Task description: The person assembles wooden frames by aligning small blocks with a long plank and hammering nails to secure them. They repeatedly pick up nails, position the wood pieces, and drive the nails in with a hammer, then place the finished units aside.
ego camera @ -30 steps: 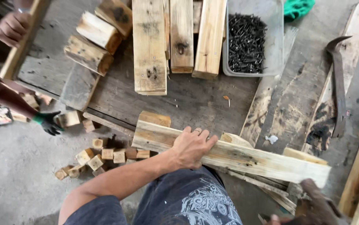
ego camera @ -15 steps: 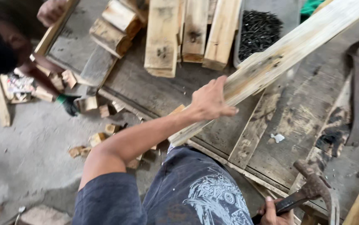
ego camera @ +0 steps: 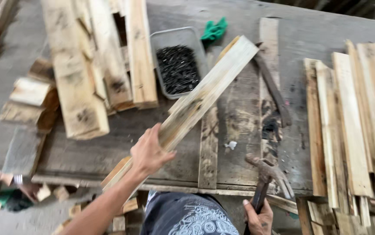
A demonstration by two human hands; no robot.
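**Plank in hand, hammer ready**

Your left hand [ego camera: 149, 153] grips a long plank [ego camera: 196, 104] near its lower end, holding it slanted above the tabletop [ego camera: 239, 78], its far end reaching past the tray of nails [ego camera: 177, 63]. Your right hand [ego camera: 257, 216] is closed around a claw hammer [ego camera: 269, 176], head up. Step: positioning the plank; it needs a steady, flat rest before any hammering.

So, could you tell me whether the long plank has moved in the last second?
Yes. The left hand has swung the plank up off the bench edge; its far end now lies beside the tray of nails.
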